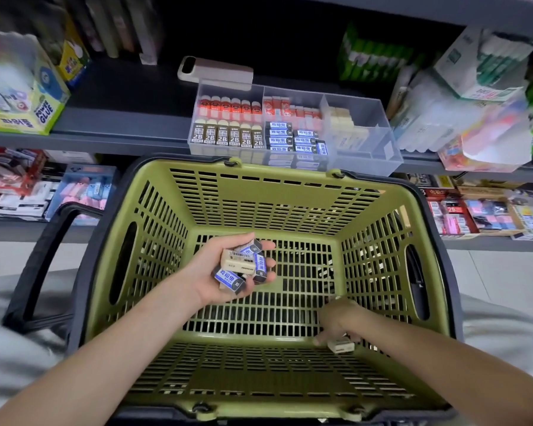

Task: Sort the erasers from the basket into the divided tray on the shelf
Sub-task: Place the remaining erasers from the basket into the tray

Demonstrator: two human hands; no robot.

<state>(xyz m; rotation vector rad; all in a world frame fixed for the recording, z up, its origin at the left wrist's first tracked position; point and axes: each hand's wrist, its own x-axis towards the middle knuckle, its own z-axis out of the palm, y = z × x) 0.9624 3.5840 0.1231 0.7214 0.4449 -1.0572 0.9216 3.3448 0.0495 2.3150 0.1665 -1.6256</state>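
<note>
A green slotted basket [268,195] with dark handles fills the lower view. My left hand [228,269] is held palm up inside it, cupping several erasers [242,265]: blue-and-white wrapped ones and a cream one. My right hand [336,321] reaches down to the basket's near right floor, fingertips closed on a white eraser [340,346]. On the shelf behind stands the clear divided tray [379,139], its left compartments packed with red, 2B and blue-labelled erasers, the right one holding cream erasers with bare room at its front.
A beige case [216,72] lies behind the tray. A glue box [22,99] stands at the shelf's left, packets and green boxes [474,96] at the right. The lower shelf holds more stationery on both sides. My knees flank the basket.
</note>
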